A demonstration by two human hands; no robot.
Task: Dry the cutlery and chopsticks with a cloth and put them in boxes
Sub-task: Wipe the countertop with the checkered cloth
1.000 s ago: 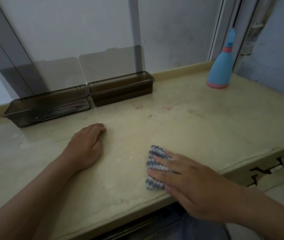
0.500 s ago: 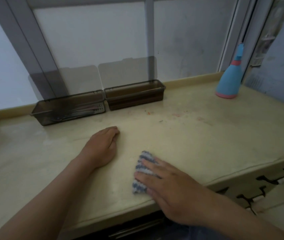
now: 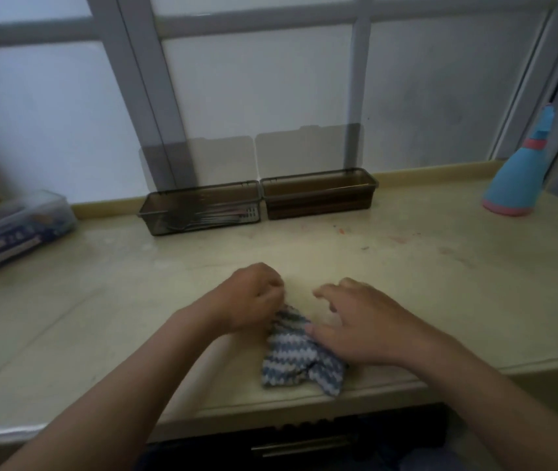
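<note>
Head view: I see both hands low at the near edge of the desk, meeting over the blue-and-white striped cloth. The left hand has its fingers curled in on the cloth's far corner and appears to pinch it, though motion blur softens the detail. The right hand lies with its fingers loosely spread and slightly bent, its thumb side resting on the cloth's right part. The cloth is rumpled, one corner hanging just over the desk's front lip. Well behind, against the window, two boxes stand side by side and touching, lids up. The left box holds metal cutlery; I cannot make out what lies in the brown right box. A blue spray bottle stands far right.
</note>
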